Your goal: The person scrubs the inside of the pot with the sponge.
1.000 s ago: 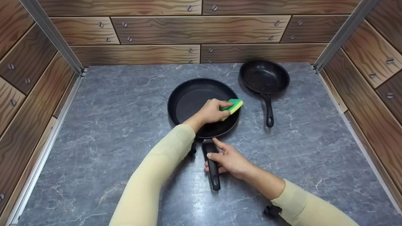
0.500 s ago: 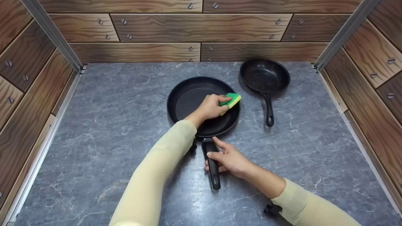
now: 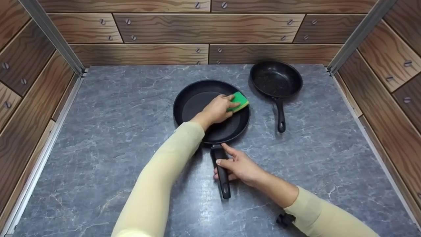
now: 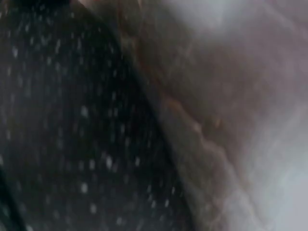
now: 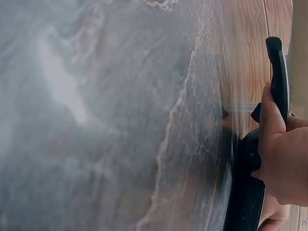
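Note:
A large black frying pan [image 3: 199, 102] sits mid-table in the head view, its handle [image 3: 224, 186] pointing toward the person. Inside it, my left hand [image 3: 217, 109] holds a green and yellow sponge [image 3: 240, 100] against the right inner wall, fingers over the green face. My right hand [image 3: 241, 167] grips the handle, thumb on top, index finger reaching to the pan's rim. The right wrist view shows that same hand [image 5: 284, 159] around the handle [image 5: 279, 72], with the speckled pan [image 5: 244, 202] below. Blurred speckled pan surface [image 4: 72, 120] fills the left of the left wrist view.
A smaller black frying pan [image 3: 275, 80] stands at the back right, its handle [image 3: 280, 118] toward the person. The grey marbled tabletop [image 3: 115, 131] is enclosed by wood-patterned walls [image 3: 210, 29] at the back and sides, with metal posts [image 3: 62, 42] in the corners.
My left hand has slid the sponge up along the right inner wall, toward the pan's far side, and its green face now shows more. The right hand keeps its hold on the handle.

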`<state>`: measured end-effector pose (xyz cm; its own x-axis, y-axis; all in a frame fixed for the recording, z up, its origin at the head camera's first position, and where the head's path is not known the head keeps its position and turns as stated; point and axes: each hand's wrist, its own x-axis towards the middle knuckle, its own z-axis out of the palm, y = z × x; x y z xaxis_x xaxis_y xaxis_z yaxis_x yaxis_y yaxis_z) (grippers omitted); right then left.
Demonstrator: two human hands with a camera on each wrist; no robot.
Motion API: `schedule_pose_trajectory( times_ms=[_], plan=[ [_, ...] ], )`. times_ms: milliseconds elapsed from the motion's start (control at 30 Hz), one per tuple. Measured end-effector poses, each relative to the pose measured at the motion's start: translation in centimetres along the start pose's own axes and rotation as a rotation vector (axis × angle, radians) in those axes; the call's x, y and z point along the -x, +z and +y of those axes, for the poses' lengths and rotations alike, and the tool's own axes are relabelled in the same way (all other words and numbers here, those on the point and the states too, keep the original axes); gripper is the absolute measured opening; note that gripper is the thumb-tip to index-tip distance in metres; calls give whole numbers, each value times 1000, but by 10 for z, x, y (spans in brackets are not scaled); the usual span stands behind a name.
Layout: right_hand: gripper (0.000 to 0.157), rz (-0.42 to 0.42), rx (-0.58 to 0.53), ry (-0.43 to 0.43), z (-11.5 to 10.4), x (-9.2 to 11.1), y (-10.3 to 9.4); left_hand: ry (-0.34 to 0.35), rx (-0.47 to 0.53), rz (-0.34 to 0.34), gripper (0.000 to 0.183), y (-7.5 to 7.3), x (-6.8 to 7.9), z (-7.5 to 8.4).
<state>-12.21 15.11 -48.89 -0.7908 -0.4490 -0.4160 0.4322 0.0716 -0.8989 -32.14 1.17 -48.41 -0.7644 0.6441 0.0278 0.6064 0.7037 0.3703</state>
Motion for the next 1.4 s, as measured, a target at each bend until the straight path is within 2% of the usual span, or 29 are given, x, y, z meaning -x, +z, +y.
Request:
schedule_pose_trajectory(
  times_ms=[233,500,900,1167,1400],
  plan=[
    [86,3,-1,-3,1,-1,0,73,-333,-33,47,-4,-3,-7],
    [88,10,-12,-11,2,0,1,115,-521,-31,46,-4,-4,-13],
    [89,15,-7,-14,4,0,0,49,-559,-55,48,-9,-4,-22],
    [90,8,-8,-19,4,2,0,48,-582,-62,46,-13,-3,-25],
    [90,13,-5,-25,5,2,1,-10,-561,-46,44,-16,-2,-34]
  ],
)
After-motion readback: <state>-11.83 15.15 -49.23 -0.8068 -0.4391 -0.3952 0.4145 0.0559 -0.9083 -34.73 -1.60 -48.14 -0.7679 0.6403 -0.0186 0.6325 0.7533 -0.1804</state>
